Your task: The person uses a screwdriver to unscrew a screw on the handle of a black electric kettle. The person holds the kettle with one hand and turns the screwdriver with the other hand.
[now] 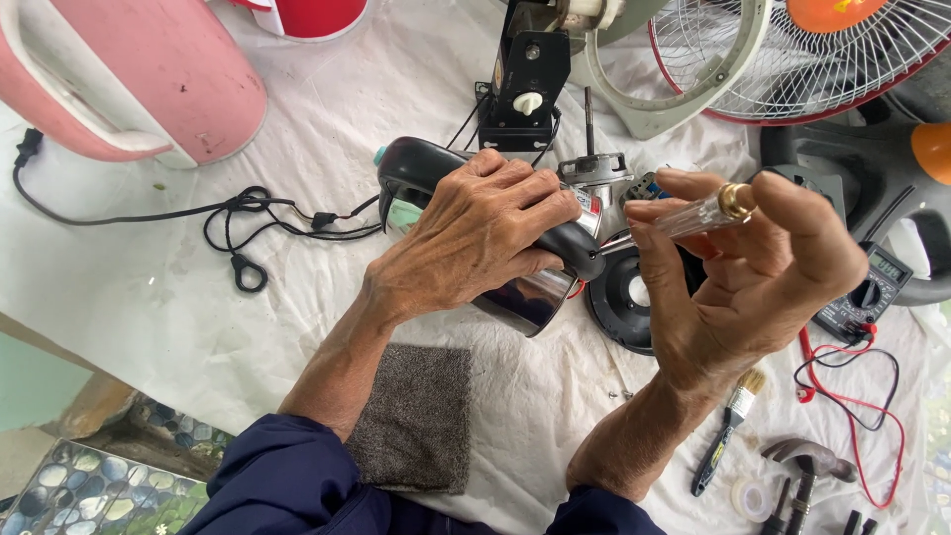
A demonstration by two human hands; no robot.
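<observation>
Your left hand (475, 238) lies over an electric kettle (515, 287) that rests on its side on the white cloth (198, 297) covering the table, your fingers (530, 198) wrapped and clenched around its black handle (416, 168) and upper body, so the shiny steel wall shows just below your palm. Your right hand (753, 267) grips a screwdriver (693, 218) with a clear handle and a brass-coloured cap, thumb and fingers pinched around the handle; its metal shaft runs left and its tip meets the black end of the kettle just beside your left fingertips. Directly under the screwdriver lies a round black base plate (619, 297), touching or nearly touching the kettle; I cannot tell which. A grey square of cloth (416, 416) sits near your left forearm. To the left a black power cord (248, 213) loops across the white cloth toward the kettle, and a large pink container (139, 79) stands at the top left corner. Behind the kettle are a black fan motor housing (525, 84) with a white knob and a fan guard (792, 50) with a red rim. At the right lie a multimeter (867, 292) with red and black leads, a small paintbrush (728, 421), a hammer (807, 466) and a roll of clear tape (751, 498).
</observation>
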